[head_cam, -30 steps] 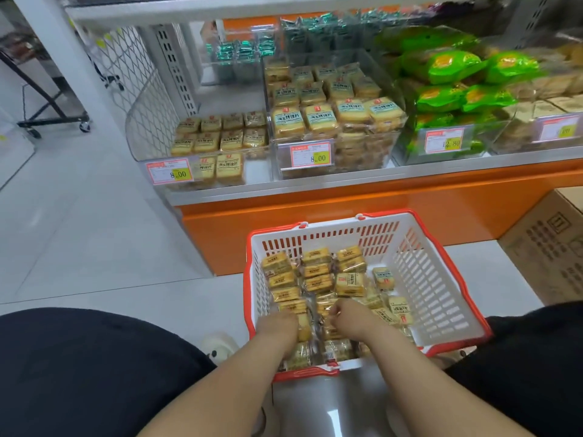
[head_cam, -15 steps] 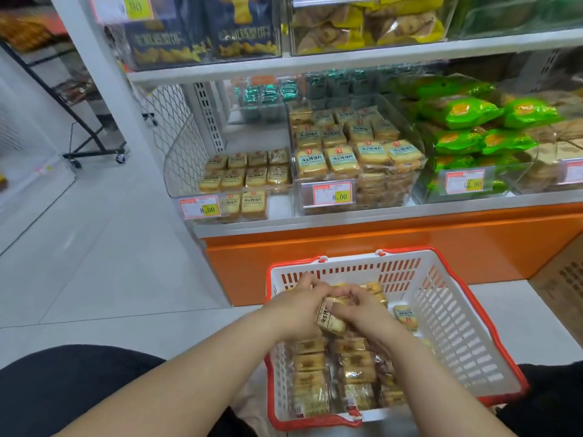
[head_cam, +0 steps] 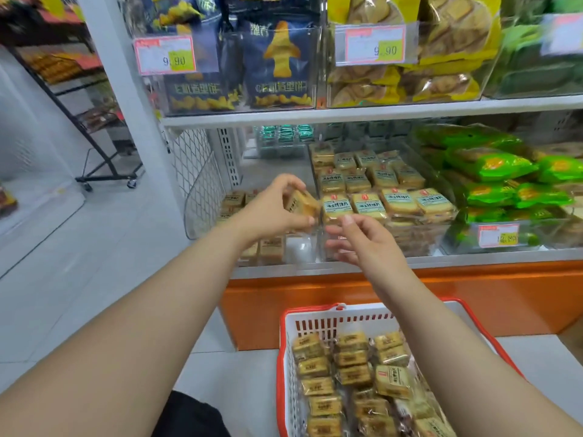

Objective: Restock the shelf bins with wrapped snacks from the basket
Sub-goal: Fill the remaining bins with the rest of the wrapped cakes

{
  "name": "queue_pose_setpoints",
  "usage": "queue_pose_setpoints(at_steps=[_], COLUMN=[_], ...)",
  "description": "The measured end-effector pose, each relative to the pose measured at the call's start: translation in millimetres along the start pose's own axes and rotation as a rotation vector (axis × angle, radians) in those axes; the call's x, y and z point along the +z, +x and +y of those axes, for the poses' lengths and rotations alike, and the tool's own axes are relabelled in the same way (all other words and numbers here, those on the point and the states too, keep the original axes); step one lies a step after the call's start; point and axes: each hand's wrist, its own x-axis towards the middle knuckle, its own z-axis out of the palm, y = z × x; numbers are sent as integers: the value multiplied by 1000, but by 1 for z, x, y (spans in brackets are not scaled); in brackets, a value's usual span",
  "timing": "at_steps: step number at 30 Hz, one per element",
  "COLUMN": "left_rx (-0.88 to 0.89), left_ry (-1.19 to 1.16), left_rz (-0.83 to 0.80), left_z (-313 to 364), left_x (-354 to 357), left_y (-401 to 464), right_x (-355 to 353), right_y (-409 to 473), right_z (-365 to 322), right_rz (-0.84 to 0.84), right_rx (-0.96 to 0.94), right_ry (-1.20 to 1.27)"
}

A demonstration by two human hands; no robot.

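Note:
My left hand (head_cam: 271,209) grips a small stack of yellow wrapped snacks (head_cam: 301,203) and holds it up at the lower shelf, over the clear left bin (head_cam: 202,197), which is partly filled with the same snacks. My right hand (head_cam: 359,241) hovers just right of it with relaxed fingers, holding nothing, in front of the fuller middle bin (head_cam: 378,200). Below, the white basket with a red rim (head_cam: 285,348) stands on the floor and holds several more wrapped snacks (head_cam: 350,373).
Green snack bags (head_cam: 492,171) fill the bin to the right. Above, a white shelf (head_cam: 347,111) carries dark blue bags (head_cam: 277,64) and yellow bags (head_cam: 410,64). An orange base (head_cam: 441,298) runs under the shelf. A black rolling rack (head_cam: 104,171) stands at the left.
Both hands have risen out of the basket to the lower shelf. The left hand has carried the snacks up to the left bin, and the right hand has let go of them.

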Motion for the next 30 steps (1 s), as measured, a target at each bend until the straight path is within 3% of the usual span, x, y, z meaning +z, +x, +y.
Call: queue_pose_setpoints(at_steps=[4,10,15,19,30], left_rx=[-131,-131,-110,-118,-149], left_ry=[-54,264,481,531,508], left_rz=[3,-241,-340,-427,-464], left_z=[-28,-52,-52,-49,-40], left_x=[-6,12,15,21,23], left_y=[38,67,80,83,81], right_x=[-6,-13,-20,-23,-45], right_y=[7,16,15,13,-2], right_z=[15,32,44,49,67], right_rz=[65,123,149,148,138], right_rx=[16,33,32,57,183], right_ry=[-5,0,-43,-62,-122])
